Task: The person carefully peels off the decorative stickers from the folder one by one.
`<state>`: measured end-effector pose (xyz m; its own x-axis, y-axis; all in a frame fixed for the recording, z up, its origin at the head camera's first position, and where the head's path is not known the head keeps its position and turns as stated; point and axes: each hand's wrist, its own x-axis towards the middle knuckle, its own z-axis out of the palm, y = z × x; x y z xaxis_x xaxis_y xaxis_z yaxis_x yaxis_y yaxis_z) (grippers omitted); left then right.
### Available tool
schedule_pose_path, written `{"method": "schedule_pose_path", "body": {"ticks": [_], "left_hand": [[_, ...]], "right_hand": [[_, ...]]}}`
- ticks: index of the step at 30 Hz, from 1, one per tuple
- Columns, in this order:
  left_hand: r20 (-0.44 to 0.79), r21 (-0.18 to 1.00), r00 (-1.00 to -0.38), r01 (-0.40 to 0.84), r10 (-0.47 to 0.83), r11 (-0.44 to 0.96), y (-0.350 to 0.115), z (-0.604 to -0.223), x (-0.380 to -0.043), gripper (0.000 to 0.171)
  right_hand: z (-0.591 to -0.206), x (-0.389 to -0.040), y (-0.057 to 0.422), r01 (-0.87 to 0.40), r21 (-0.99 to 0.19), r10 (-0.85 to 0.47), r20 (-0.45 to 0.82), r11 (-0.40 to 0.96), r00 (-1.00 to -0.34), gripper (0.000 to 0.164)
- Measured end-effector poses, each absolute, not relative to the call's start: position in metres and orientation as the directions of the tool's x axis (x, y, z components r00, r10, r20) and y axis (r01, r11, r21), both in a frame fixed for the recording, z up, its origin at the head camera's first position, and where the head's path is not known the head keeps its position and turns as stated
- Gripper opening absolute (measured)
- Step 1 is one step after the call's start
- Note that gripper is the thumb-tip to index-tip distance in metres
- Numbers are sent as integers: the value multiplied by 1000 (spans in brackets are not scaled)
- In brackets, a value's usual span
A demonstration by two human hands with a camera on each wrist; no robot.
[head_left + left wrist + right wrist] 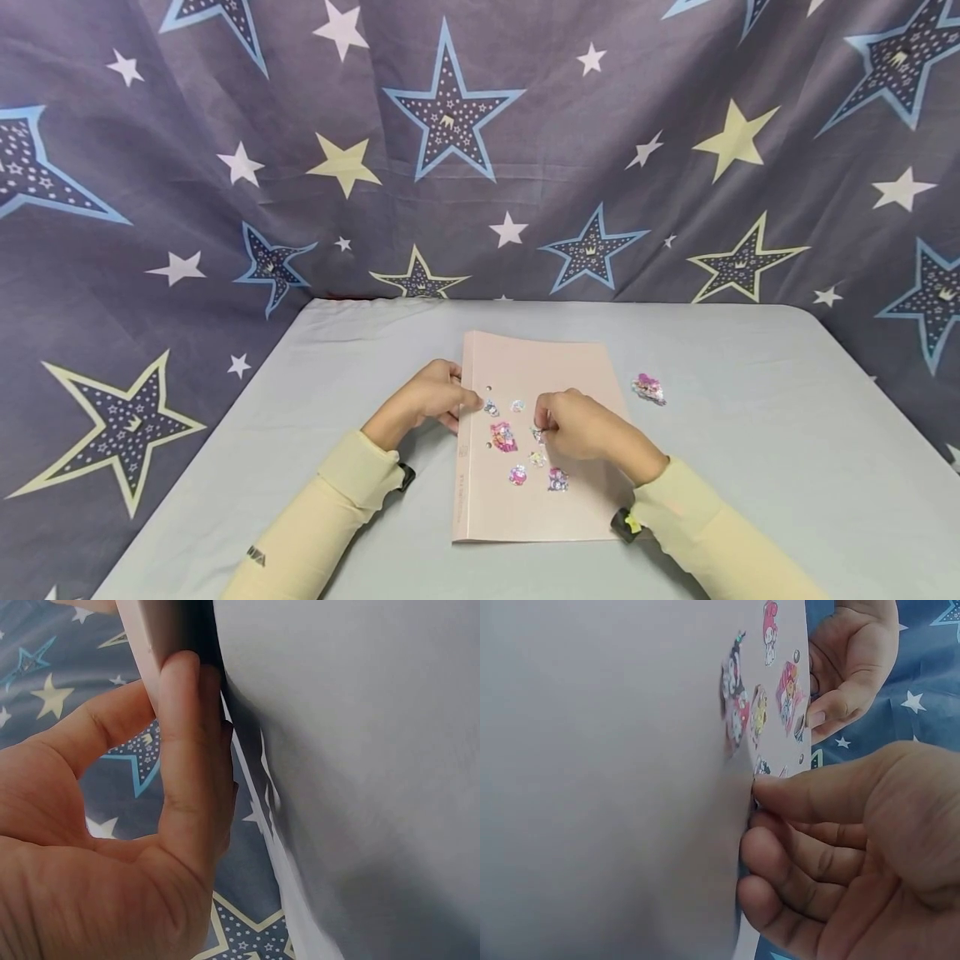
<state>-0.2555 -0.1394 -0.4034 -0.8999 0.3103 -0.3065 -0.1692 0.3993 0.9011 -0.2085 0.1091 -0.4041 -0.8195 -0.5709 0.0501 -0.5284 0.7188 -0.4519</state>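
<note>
A pale pink folder (525,517) lies on the table with its spine to the left. My left hand (431,392) grips the spine edge, thumb on the cover; in the left wrist view its fingers (180,742) lie along the side of the spine. Near the middle of the cover, my right hand (581,427) pinches a small shiny sticker (537,434) between thumb and fingertips, right at the surface. Around it several cartoon stickers are on the cover, among them a larger pink one (503,437), a pink-and-purple one (558,479) and a round pink one (517,475).
A small pile of glittery stickers (648,388) lies on the table just right of the folder. The grey-white tablecloth (360,342) covers the table. Behind it hangs a dark curtain (525,125) printed with stars.
</note>
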Motion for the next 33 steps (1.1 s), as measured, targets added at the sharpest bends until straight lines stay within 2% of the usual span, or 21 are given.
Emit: {"method": "schedule_pose_path", "body": {"ticks": [15, 25, 33], "left_hand": [[-307, 899, -903, -172, 300, 403, -139, -402, -255, 36], [-312, 901, -899, -177, 308, 397, -139, -403, -255, 36], [-311, 898, -899, -171, 308, 406, -138, -404, -255, 36]], "right_hand": [[-404, -209, 108, -544, -414, -574, 60, 730, -817, 17], [-403, -208, 106, -485, -417, -524, 25, 768, -851, 13], [-404, -207, 106, -488, -416, -527, 26, 767, -850, 13]]}}
